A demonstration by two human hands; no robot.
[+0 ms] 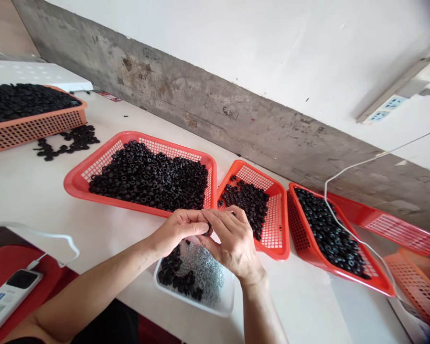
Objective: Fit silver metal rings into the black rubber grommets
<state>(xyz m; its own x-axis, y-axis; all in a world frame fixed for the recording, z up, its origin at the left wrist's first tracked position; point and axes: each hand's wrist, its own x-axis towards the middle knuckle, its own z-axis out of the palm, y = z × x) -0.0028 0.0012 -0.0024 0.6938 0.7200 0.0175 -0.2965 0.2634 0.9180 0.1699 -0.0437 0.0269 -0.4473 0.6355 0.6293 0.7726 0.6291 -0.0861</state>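
My left hand (181, 229) and my right hand (231, 239) meet over a clear plastic tub (231, 297). Between their fingertips they pinch a small black part (208, 229), mostly covered by the fingers. The tub holds black pieces (177, 277) on its left side and small shiny clear or silvery pieces (209, 274) on its right. Just beyond my hands stands a large red basket (73, 184) filled with black ring-shaped parts (146, 174). A smaller red basket (281, 229) with black parts (249, 200) is behind my right hand.
Another red basket (380, 282) of black parts stands at the right, a white cable (354, 165) hanging across it. An orange basket (39, 126) and loose black pieces (69, 141) are at the left. A power strip (12, 296) lies on a red stool (7, 260).
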